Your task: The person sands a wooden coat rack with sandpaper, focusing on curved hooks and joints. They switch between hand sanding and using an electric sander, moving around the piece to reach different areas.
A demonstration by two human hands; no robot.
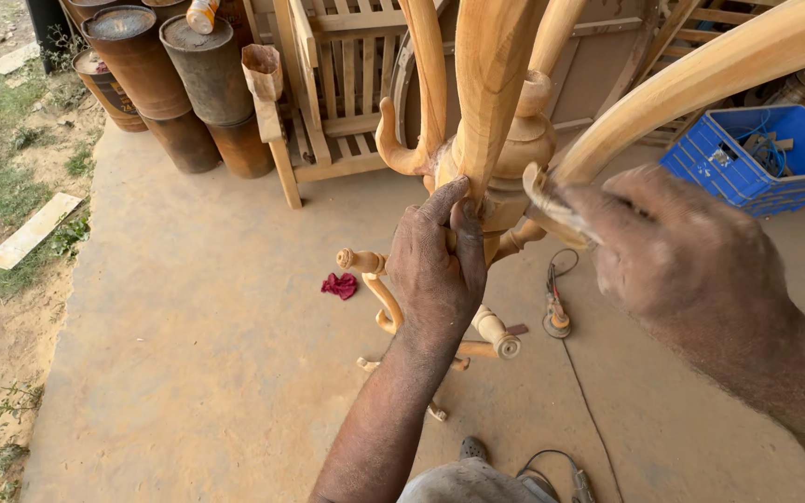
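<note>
Wooden frame (491, 84): pale carved piece with curved arms and a turned centre post; I see it standing on the concrete floor (197, 335), near that floor's back edge, its lower legs and knobs showing beneath my left wrist
Concrete floor: brown slab carrying everything I see here; its left edge meets grass and dirt
Slatted wooden panels (337, 84): leaning at the floor's back edge, just behind the frame
Metal drums (179, 84): rusty, stacked at the floor's back left corner
Blue crate (761, 154): plastic, at the floor's right edge, with cables and odds inside
Right hand (673, 251): I see it closed around the lower end of one curved arm, fingers wrapped and pressed together; a strip of pale sandpaper (552, 200) seems pinched against the wood under them
Left hand (437, 270): resting on the centre post where the arms join, fingers together and pointing up, fingertips pressed to the wood
Plank (32, 230): pale board lying on the grass beyond the left edge
Power tool (557, 312): small corded one lying on the floor beside the frame's legs
Red cloth (339, 285): crumpled on the floor, left of the legs
</note>
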